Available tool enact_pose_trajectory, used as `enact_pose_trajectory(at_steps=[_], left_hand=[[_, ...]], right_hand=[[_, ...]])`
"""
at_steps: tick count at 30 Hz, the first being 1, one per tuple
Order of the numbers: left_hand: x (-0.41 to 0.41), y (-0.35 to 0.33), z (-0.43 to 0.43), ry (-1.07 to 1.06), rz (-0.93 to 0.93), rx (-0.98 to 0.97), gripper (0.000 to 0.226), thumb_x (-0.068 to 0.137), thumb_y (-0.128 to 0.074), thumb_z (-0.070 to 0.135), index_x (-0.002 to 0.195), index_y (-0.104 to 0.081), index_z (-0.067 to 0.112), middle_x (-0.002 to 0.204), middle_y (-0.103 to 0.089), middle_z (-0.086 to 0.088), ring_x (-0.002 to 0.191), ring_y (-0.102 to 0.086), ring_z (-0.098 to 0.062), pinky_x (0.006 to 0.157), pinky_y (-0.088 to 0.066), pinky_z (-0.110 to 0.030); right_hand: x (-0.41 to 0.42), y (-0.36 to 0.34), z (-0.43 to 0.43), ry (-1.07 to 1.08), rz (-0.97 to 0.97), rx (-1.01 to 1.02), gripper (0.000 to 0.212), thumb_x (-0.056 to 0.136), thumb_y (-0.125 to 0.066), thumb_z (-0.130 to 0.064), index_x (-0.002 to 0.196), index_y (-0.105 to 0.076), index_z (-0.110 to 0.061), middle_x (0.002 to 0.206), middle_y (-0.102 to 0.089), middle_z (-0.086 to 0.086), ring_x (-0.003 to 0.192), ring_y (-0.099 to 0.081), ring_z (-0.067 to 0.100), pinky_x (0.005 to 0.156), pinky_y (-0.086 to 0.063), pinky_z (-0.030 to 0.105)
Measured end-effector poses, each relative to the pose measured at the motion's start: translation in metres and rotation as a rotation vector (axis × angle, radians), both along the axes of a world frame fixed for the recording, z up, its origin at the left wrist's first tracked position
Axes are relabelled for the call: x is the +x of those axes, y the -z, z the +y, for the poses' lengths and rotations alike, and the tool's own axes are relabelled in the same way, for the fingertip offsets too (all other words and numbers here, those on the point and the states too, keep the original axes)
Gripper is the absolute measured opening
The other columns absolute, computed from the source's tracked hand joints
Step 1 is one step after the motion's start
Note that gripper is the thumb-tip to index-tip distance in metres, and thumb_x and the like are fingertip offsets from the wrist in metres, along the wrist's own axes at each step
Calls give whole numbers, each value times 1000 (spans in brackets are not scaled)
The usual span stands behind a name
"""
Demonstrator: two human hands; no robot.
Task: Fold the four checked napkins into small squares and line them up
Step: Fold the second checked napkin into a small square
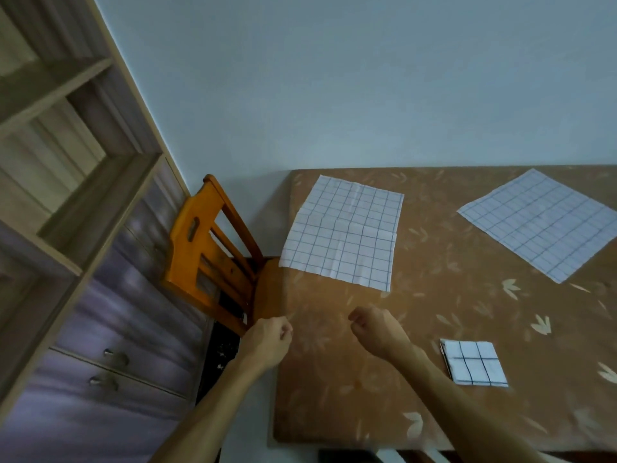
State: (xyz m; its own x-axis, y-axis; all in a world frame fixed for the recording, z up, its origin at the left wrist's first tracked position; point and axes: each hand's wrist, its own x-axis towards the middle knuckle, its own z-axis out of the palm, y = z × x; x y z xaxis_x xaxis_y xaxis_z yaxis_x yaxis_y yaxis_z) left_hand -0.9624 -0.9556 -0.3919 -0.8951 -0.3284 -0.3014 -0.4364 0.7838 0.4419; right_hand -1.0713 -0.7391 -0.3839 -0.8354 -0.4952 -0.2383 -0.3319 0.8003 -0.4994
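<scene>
Both hands (270, 339) (377, 329) empty, fingers curled narrow; unfolded napkin (344, 232) at frame centre thin, limp: pinch near corners.

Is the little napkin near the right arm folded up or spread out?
Folded. The small napkin is a little square with stacked layers along its left edge, while the two bigger napkins lie flat.
</scene>
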Motion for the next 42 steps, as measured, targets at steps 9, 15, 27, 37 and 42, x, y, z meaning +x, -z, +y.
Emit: enact_pose_trajectory(at_steps=[9,15,27,37,42], left_hand=[[-81,13,-14,14,-74,-17,19,99,-52,29,109,-67,24,104,-70,5,85,-62,-8,67,-45,-18],[-122,36,-36,11,-111,18,18,100,-52,30,104,-69,25,96,-69,7,80,-65,-7,66,-53,-23],[-214,89,-114,-181,-134,134,38,100,-52,27,137,-48,20,130,-57,-7,116,-58,-25,93,-52,-38],[-230,119,-122,-299,-128,131,22,97,-58,32,110,-63,15,108,-68,-8,93,-65,-24,80,-58,-41],[-220,111,-125,-320,-72,90,16,94,-64,28,105,-66,16,99,-70,-4,87,-67,-21,72,-57,-35]], right_hand=[[-73,23,-1,174,-115,-3,32,97,-48,-19,122,-66,-13,116,-71,4,100,-69,20,83,-56,30],[-103,51,-2,348,-250,27,35,96,-50,-25,127,-59,-14,118,-69,7,99,-67,22,85,-58,38],[-164,88,-27,822,-316,158,42,86,-57,-12,125,-46,-2,121,-56,22,108,-57,38,89,-52,44],[-165,106,-45,966,-302,181,34,92,-61,-25,115,-52,-2,108,-62,18,100,-62,37,69,-38,33],[-155,108,-41,936,-310,68,25,90,-53,-27,86,-64,-6,76,-64,8,74,-60,29,59,-43,32]])
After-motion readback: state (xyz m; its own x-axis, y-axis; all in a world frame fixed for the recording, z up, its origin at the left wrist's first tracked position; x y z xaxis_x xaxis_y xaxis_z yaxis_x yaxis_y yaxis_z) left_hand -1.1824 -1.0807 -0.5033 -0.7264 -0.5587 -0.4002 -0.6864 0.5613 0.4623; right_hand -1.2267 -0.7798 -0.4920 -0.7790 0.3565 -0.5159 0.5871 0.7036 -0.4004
